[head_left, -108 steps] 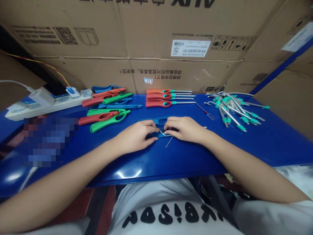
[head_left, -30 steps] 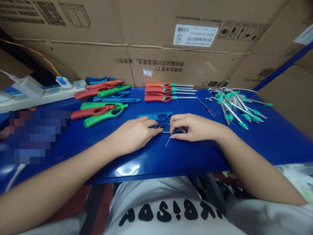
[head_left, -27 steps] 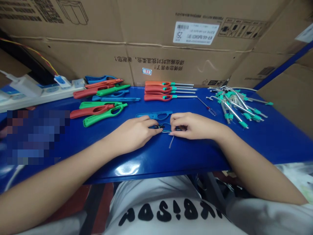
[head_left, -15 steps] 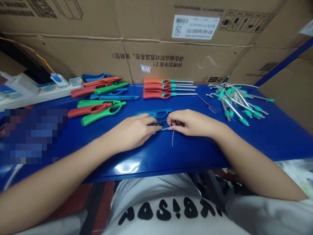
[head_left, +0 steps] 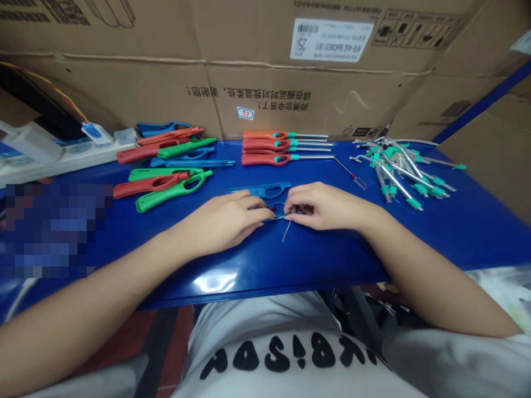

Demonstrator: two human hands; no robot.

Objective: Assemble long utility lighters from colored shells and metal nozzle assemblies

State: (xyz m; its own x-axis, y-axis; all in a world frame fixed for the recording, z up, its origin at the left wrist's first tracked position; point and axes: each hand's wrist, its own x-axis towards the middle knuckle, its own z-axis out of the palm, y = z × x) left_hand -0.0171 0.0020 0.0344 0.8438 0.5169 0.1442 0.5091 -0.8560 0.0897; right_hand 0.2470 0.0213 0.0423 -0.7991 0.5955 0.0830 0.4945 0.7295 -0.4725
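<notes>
Between my hands is a blue lighter shell (head_left: pixel 277 207), mostly covered by fingers. My left hand (head_left: pixel 228 221) grips its left part, with fingers bent over it. My right hand (head_left: pixel 317 207) pinches a thin translucent tube (head_left: pixel 286 231) at the shell's right part; the tube's free end hangs toward me. What else lies under the right fingertips is hidden. Just beyond my hands, another blue shell half (head_left: pixel 261 190) rests on the blue table (head_left: pixel 249 271).
Red, green and blue lighter shells (head_left: pixel 174 190) lie at the left. Three lighters with metal tubes (head_left: pixel 265 160) lie at the back, beside a small screwdriver (head_left: pixel 357 179). Metal tubes with green fittings (head_left: pixel 398 171) are heaped at the right. A power strip (head_left: pixel 83 155) and cardboard (head_left: pixel 145 83) border the table.
The tube's hanging end has swung to the left. My left fingers have shifted slightly over the shell, and the right hand stays nearly in place. The whole view has moved a little.
</notes>
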